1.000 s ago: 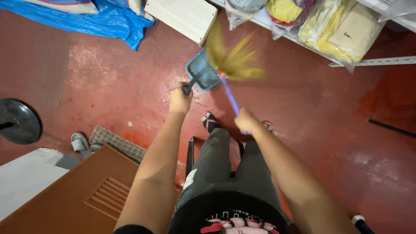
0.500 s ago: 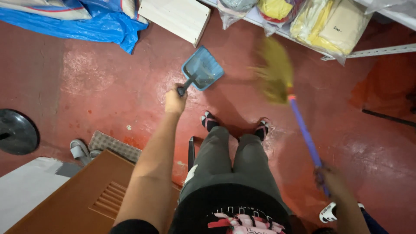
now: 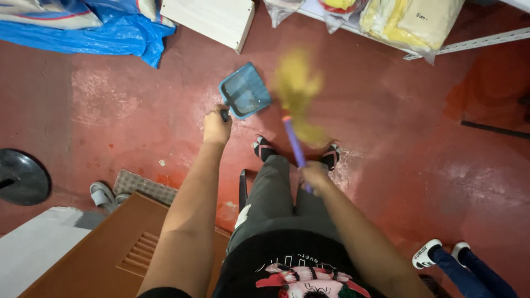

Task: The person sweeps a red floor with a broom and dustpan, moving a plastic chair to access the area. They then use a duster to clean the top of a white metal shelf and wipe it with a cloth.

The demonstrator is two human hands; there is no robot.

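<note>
Left hand: I see my left hand [image 3: 217,128] clenched around the dustpan's dark handle.
Dustpan: the blue dustpan [image 3: 244,91] rests on the red floor [image 3: 386,138], just ahead of my feet.
Right hand: my right hand [image 3: 314,175] grips the broom's purple handle.
Broom: the broom [image 3: 295,94] shows blurred yellow bristles just beside the dustpan's right edge.
Nearby: blue tarp [image 3: 118,27] far left; another person's shoes [image 3: 439,251] at lower right.
</note>
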